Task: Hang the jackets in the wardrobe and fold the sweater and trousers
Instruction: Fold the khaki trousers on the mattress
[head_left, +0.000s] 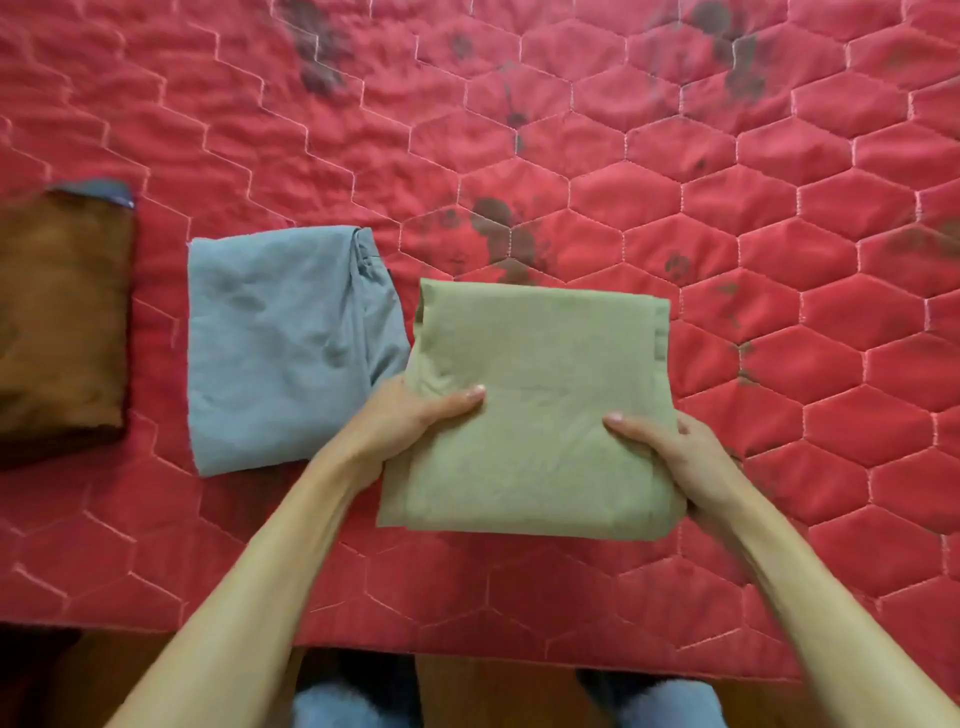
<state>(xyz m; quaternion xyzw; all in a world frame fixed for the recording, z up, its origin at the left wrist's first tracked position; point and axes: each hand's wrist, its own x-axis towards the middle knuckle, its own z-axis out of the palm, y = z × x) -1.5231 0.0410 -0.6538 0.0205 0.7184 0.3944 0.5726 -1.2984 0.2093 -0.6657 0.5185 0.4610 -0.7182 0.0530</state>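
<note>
A folded olive-green garment (540, 384) forms a flat square just above the red quilted bed (779, 260). My left hand (410, 415) grips its left edge with the thumb on top. On the opposite edge, my right hand (670, 452) holds it the same way. To the left lies a folded blue-grey garment (280, 343), its right edge touching or slightly under the green one. A folded brown garment (62, 322) with a dark blue trim sits at the far left, partly cut off by the frame.
The red quilt has a hexagon stitch pattern and dark floral prints toward the back. Its front edge (467, 649) runs across the bottom, with wooden floor and my feet below it.
</note>
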